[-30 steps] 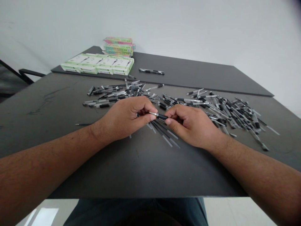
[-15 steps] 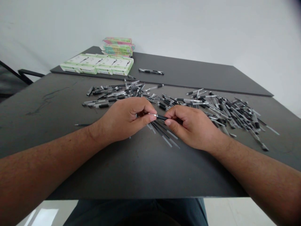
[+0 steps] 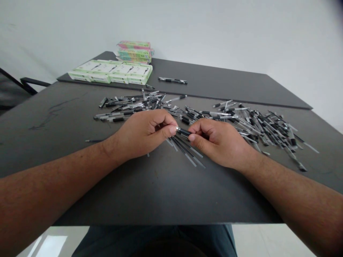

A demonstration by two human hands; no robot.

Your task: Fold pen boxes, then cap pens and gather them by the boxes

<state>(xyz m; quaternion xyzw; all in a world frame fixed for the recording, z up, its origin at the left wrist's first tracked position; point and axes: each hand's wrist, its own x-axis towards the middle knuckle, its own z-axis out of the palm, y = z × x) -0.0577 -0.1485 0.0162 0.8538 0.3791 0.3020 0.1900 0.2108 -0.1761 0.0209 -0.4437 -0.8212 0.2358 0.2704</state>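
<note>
Between my two hands is a gel pen [image 3: 183,132], its black grip and a clear, shiny cap-like end showing. My left hand [image 3: 150,130] is closed, thumb and forefinger pinching the pen's left end. The right hand [image 3: 219,142] is also closed, pinching the pen further right, its far end hidden in the fingers. Beneath the pen, several thin ink refills [image 3: 189,153] fan out on the table toward me. One more refill [image 3: 93,141] with a pale tip lies by my left forearm, partly covered by it.
Loose pen parts lie in a left pile [image 3: 131,103] and a right pile [image 3: 268,128] beyond my hands. Behind them, a raised grey board [image 3: 214,80] carries assembled pens [image 3: 173,81], white-green boxes [image 3: 109,71] and a stack of colourful packs [image 3: 135,51]. A chair [image 3: 34,82] stands at left.
The metal tip and thin black grip that showed between my fingers are now covered by a clear cap-like piece. Both hands stay almost in place.
</note>
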